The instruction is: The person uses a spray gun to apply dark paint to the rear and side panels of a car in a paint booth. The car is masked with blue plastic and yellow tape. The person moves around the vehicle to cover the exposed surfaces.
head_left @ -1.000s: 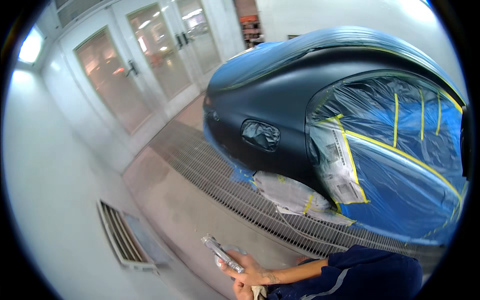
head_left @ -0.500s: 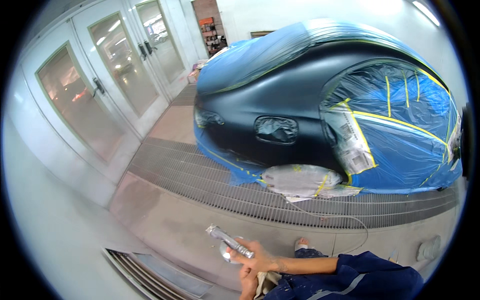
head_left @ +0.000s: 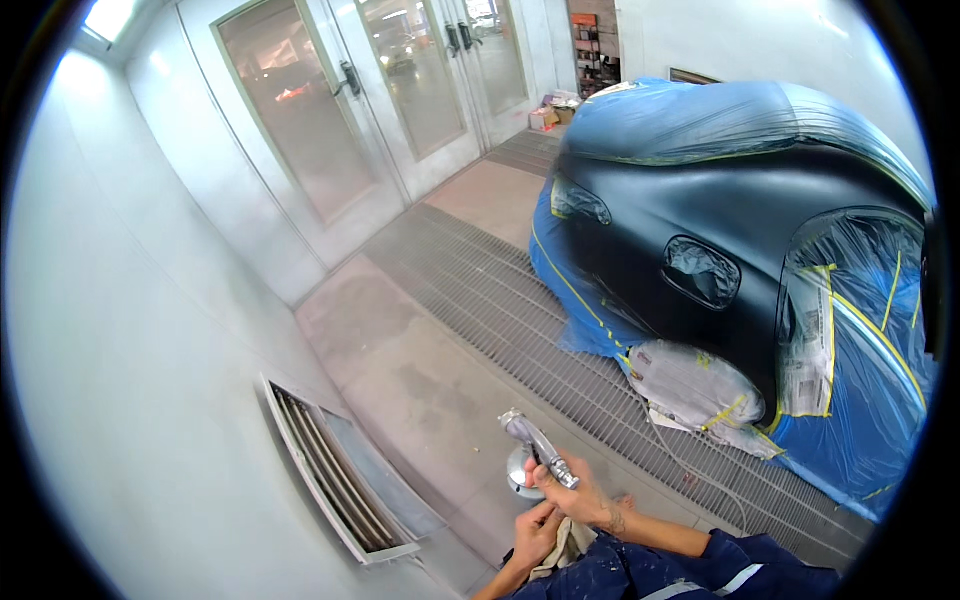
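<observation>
Right grip [head_left: 583, 497] is closed around a silver spray gun [head_left: 537, 440], which is found at the lower centre of the frame, its far end pointed to the upper left. Left grip [head_left: 534, 537] is curled beside a beige cloth [head_left: 567, 546]; whether something is pinched cannot be told. For good control, the gun should probably be steadied, well apart from the dark car panel [head_left: 640, 210] at right.

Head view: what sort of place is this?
Most likely a vehicle spray booth: a dark car body panel bordered by blue plastic sheeting, a long floor grating, and what looks like a spray gun in the right hand.
</observation>
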